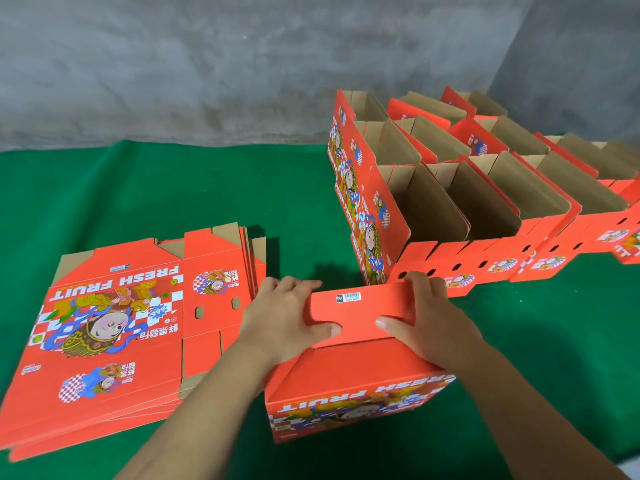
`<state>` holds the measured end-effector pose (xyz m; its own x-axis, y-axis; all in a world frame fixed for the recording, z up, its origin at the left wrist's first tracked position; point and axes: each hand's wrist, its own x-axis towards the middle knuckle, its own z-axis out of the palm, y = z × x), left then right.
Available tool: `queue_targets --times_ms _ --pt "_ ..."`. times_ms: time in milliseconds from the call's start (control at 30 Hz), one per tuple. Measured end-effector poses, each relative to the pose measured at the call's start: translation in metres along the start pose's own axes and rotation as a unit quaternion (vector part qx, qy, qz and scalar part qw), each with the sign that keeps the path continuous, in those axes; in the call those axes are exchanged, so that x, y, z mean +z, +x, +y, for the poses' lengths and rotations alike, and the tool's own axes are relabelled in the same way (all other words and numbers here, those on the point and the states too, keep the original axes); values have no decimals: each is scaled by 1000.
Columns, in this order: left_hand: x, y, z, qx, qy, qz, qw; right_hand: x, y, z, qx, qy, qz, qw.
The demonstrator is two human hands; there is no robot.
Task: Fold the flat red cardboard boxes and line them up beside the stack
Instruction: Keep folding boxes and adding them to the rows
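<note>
Both hands, left [284, 315] and right [420, 318], pinch the box [349, 382] flap's ends, thumbs pressing it shut; stack [114, 327] waits left of it.

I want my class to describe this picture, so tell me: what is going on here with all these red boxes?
A person is folding a red box on a green table. Both hands grip its top flap: the left hand at its left end, the right hand at its right end, thumbs on top. A stack of flat boxes lies to the left. Folded boxes, open at the top, stand in rows behind, to the right.
</note>
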<state>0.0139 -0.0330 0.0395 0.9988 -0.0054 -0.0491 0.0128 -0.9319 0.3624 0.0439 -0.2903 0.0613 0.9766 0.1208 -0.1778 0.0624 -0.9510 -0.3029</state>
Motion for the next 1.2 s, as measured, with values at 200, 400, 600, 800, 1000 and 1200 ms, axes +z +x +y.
queue_targets --times_ms 200,400,600,800,1000,1200 --pt "-3 -16 0 -217 -600 166 752 -28 5 11 146 469 -24 871" --pt "-24 -22 5 -227 -690 -3 687 -36 -6 5 201 503 -40 839" --pt "-63 -41 17 -150 -658 55 736 -61 -11 17 139 679 -93 714" --pt "-70 -79 7 114 -603 129 779 -38 -32 33 193 720 -191 638" --pt "-31 -54 -29 -127 -668 16 733 -28 -48 33 95 684 -219 689" --pt "-2 -76 -36 -137 -686 -35 714 -40 -40 17 -24 585 -115 803"
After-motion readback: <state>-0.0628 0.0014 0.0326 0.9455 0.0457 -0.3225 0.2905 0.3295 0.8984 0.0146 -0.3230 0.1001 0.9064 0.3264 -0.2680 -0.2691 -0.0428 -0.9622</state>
